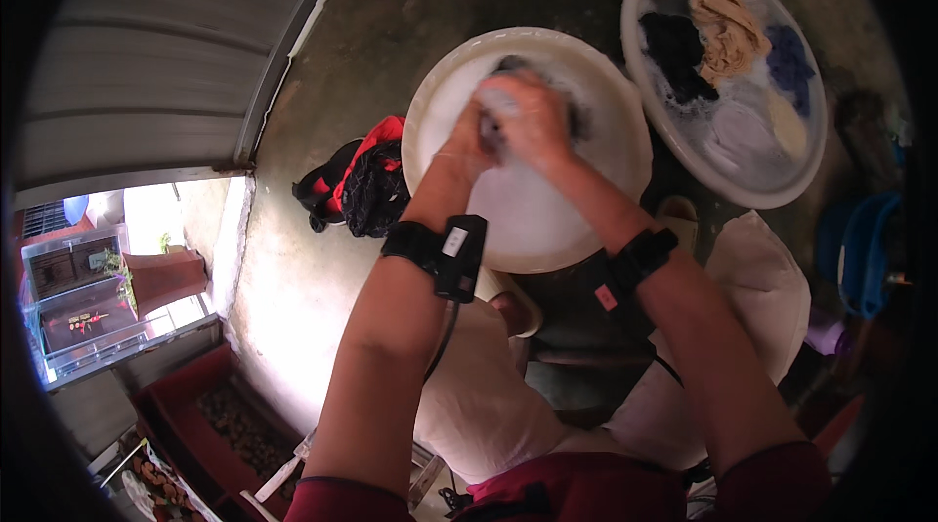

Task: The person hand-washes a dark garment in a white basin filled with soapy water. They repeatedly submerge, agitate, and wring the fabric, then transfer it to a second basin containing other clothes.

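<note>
Both hands work over a round white basin [625, 156] filled with white suds. My left hand [471, 143] and my right hand [535, 120] are pressed close together, fingers closed round a dark wet cloth [579, 120]. Part of the cloth shows beyond the fingers, dark against the foam. Motion smears the fingers, and the hands hide most of the cloth, so its kind of garment does not show.
At the right stands an oval white tub [645, 83] holding black, tan, blue and pale wet clothes in soapy water. Red and black clothes [371, 180] lie on the floor left of the basin. A blue plastic container [868, 253] is at far right; a doorway opens at left.
</note>
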Action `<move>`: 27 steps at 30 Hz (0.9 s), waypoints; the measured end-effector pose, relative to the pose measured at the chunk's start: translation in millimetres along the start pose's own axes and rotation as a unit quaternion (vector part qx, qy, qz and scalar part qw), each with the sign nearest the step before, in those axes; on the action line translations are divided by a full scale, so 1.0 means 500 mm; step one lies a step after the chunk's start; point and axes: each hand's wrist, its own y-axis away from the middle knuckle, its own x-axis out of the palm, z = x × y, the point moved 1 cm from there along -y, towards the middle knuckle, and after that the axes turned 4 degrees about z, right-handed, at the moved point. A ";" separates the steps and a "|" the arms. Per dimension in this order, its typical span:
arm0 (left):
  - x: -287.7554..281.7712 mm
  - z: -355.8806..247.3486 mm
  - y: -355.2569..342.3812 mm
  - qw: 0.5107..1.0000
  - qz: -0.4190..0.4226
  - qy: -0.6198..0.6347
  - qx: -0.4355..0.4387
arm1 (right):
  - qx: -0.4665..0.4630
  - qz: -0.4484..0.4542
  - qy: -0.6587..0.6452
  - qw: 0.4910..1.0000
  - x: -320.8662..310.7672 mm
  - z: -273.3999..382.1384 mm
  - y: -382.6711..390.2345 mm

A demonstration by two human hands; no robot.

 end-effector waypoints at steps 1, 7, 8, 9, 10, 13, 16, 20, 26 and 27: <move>-0.005 -0.016 0.016 0.999 0.011 0.035 -0.007 | -0.030 0.000 0.026 0.999 0.007 0.050 -0.007; -0.002 -0.038 0.059 0.960 0.207 0.143 0.126 | -0.059 -0.038 -0.029 0.997 0.032 0.141 -0.015; 0.009 -0.035 0.058 0.954 0.222 0.145 0.139 | -0.036 -0.053 0.017 0.998 0.030 0.122 -0.021; 0.019 -0.034 0.063 0.948 0.236 0.142 0.159 | -0.025 -0.090 0.043 0.995 0.026 0.099 -0.031; 0.030 -0.035 0.068 0.957 0.200 0.134 0.163 | -0.007 -0.107 0.068 0.992 0.020 0.071 -0.044; 0.060 -0.029 0.097 0.987 0.020 0.078 0.137 | 0.100 -0.086 0.180 0.975 -0.011 -0.026 -0.065; 0.077 -0.029 0.120 0.996 -0.021 0.008 0.081 | 0.209 0.000 0.206 0.956 -0.026 -0.101 -0.038; 0.051 -0.023 0.105 0.931 -0.234 -0.265 0.094 | 0.227 0.014 0.226 0.947 -0.037 -0.149 0.023; -0.002 0.048 -0.012 0.775 -0.120 -0.580 0.219 | 0.192 0.123 0.295 0.928 0.002 -0.226 0.072; -0.006 0.061 -0.033 0.757 -0.120 -0.602 0.225 | 0.196 0.117 0.290 0.929 0.009 -0.249 0.077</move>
